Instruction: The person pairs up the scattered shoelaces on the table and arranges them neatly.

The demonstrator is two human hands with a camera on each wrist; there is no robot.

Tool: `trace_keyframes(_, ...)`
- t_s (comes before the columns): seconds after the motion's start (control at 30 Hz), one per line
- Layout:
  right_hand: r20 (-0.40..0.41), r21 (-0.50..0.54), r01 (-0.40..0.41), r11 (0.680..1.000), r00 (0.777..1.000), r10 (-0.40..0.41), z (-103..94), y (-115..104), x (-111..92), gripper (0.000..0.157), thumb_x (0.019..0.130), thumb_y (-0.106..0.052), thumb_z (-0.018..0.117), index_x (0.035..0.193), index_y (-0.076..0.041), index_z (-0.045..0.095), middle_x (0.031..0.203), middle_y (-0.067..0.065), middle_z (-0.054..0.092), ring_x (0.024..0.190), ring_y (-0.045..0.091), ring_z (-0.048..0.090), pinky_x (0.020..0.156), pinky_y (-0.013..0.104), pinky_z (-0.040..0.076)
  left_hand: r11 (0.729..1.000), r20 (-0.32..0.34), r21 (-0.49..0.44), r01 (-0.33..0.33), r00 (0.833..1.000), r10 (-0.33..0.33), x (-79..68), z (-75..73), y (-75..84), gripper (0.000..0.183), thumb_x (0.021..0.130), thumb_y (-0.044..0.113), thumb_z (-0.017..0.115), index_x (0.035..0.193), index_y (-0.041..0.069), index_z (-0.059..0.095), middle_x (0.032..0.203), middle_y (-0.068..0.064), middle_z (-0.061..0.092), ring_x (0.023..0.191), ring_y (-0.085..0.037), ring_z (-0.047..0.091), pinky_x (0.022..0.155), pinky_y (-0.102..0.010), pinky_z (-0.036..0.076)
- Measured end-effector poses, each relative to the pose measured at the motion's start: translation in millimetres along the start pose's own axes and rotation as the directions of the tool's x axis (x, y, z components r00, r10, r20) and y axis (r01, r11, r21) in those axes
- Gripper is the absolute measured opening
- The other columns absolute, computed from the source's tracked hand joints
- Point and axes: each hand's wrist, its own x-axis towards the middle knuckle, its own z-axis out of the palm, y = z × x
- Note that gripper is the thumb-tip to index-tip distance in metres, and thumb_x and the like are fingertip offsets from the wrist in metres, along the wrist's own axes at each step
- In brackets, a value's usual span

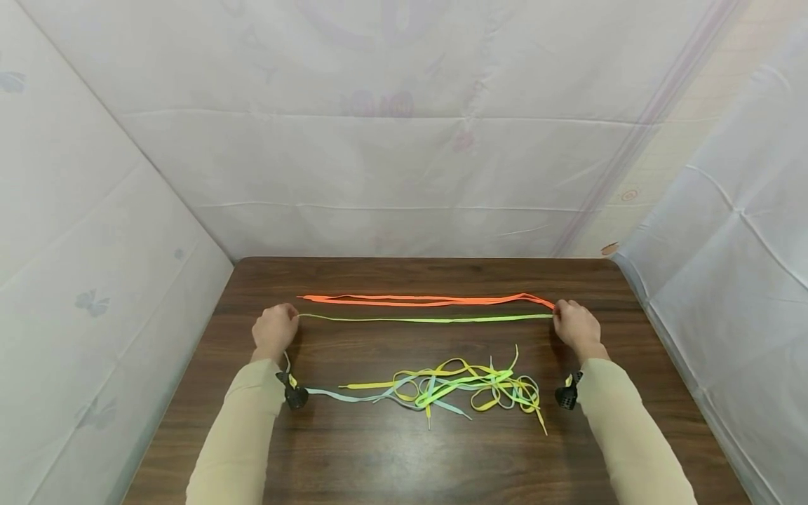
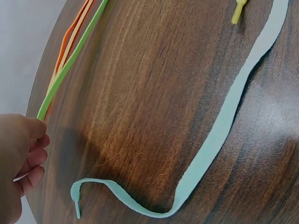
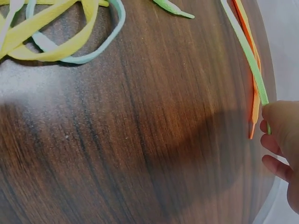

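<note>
A light green shoelace (image 1: 429, 320) is stretched straight from side to side between my two hands. My left hand (image 1: 275, 330) pinches its left end, and the left wrist view shows the green lace (image 2: 70, 63) running up from thumb and finger. At the other end my right hand (image 1: 576, 327) pinches the lace (image 3: 250, 51); its tip pokes out below the fingers. Just beyond lies an orange shoelace (image 1: 429, 301), folded into long, nearly parallel strands on the table. Its orange tip (image 3: 252, 128) lies beside my right fingers.
Nearer the front of the brown wooden table (image 1: 353, 449) is a loose tangle of yellow laces (image 1: 372, 385), bright green lace and pale blue lace (image 1: 344, 398). One pale blue end (image 2: 205, 161) trails left below my left hand. White cloth (image 1: 404, 168) hangs behind the table and at both sides.
</note>
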Motion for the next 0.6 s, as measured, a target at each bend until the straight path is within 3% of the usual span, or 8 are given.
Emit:
trace_keyframes(0.33,0.051,-0.047,0.005,0.999,0.999,-0.002,2.2,-2.3,1.3,0.014,0.082,-0.010,0.051,0.092,-0.002,0.056,0.078,0.014,0.052,0.067,0.032,0.054,0.057,0.046,0.043,0.999,0.043,0.010,0.031,0.999,-0.032,-2.4,5.3,1.1,0.017,0.085,0.022,0.052,0.092,0.010,0.061,0.089,-0.014,0.062,0.069,-0.030,0.057,0.049,-0.040,0.041)
trace_keyframes(0.6,0.092,-0.063,-0.009,0.998,0.996,0.015,5.1,-1.3,1.5,0.014,0.083,-0.010,0.052,0.093,-0.002,0.055,0.082,0.016,0.052,0.074,0.035,0.053,0.060,0.048,0.043,0.999,0.039,0.008,0.033,0.999,-0.034,-5.7,9.0,2.7,0.018,0.085,0.022,0.053,0.094,0.009,0.061,0.093,-0.015,0.062,0.070,-0.030,0.058,0.050,-0.040,0.041)
